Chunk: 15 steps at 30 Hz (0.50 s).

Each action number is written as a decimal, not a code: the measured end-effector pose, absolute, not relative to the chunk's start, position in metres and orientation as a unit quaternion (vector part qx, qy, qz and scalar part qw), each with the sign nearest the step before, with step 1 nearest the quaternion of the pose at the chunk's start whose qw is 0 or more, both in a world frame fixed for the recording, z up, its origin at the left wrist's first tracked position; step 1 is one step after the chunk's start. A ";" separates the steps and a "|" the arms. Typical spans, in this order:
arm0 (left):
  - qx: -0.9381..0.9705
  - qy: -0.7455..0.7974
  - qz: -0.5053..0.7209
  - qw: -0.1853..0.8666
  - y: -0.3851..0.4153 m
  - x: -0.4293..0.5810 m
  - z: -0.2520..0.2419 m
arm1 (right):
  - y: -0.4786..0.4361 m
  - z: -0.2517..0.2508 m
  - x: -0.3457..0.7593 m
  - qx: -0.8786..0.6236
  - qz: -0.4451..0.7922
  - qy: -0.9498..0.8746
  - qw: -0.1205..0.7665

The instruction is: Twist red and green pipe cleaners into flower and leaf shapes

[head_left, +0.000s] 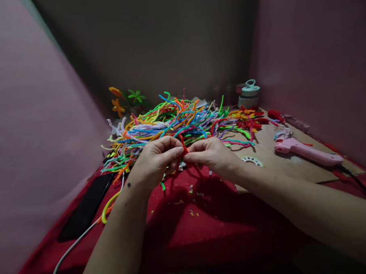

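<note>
A red pipe cleaner (182,141) is pinched between my two hands, which meet at the middle of the view above the table's front half. My left hand (159,156) closes on it with thumb and forefinger. From the other side, my right hand (209,154) grips the same piece, its fingertips touching or nearly touching the left ones. Part of the red piece is hidden behind the fingers. Just beyond the hands lies a big heap of many-coloured pipe cleaners (170,123).
A pink glue gun (307,151) rests on a cardboard sheet (266,143) at right, near a white tape roll (252,161). A black phone (86,208) and white cable (72,242) lie left. Behind stand a lidded bottle (249,94) and orange pipe-cleaner flowers (118,107). Scraps dot the red cloth (187,227).
</note>
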<state>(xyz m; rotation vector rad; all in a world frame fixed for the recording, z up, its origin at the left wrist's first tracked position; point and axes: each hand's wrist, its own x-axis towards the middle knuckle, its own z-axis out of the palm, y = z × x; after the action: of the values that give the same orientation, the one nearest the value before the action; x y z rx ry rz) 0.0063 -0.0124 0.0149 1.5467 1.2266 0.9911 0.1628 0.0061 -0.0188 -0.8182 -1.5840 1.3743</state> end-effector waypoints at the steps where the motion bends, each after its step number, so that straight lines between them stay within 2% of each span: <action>1: 0.618 0.490 0.402 0.465 -0.012 0.006 0.013 | 0.006 -0.019 0.162 -0.330 0.553 -0.632 0.432; 8: 0.644 0.478 0.417 0.428 -0.010 0.006 0.006 | 0.005 -0.022 0.157 -0.308 0.619 -0.565 0.450; 15: 0.645 0.496 0.440 0.380 -0.011 0.014 0.004 | 0.009 -0.036 0.154 -0.230 0.723 -0.513 0.400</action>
<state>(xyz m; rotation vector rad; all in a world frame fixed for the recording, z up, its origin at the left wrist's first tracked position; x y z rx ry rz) 0.0144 -0.0109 0.0041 1.6465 1.2677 1.1225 0.1542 0.0092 -0.0356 -0.5820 -1.2980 1.8299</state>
